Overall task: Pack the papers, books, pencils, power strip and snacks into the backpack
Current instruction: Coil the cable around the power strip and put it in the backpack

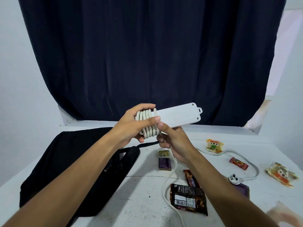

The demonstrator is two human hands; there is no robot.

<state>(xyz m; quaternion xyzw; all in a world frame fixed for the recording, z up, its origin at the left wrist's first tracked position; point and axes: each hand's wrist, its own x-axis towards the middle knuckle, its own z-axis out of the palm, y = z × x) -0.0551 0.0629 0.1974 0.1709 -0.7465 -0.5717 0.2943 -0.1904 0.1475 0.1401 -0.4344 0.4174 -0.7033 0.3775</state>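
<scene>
Left hand [131,124] curled round one end of white power strip [178,116], thumb on top of cord loops [147,123] wound there. Strip held up in air over table [144,187], back side up. Right hand [173,143] just under, fingers closed on loose cord [170,174], fingertip touching loops. Hands close together, thumbs nearly touching.

Rest of cord hanging down to table, running off to right w/ plug [235,179] at end. Black backpack [78,169] flat on table, left side, under left arm. Snacks on right: dark packet [187,198], brown bar [191,178], purple bar [164,163], red bar [238,163], two orange packs [214,145] [281,174]. Dark curtain [150,54] behind.
</scene>
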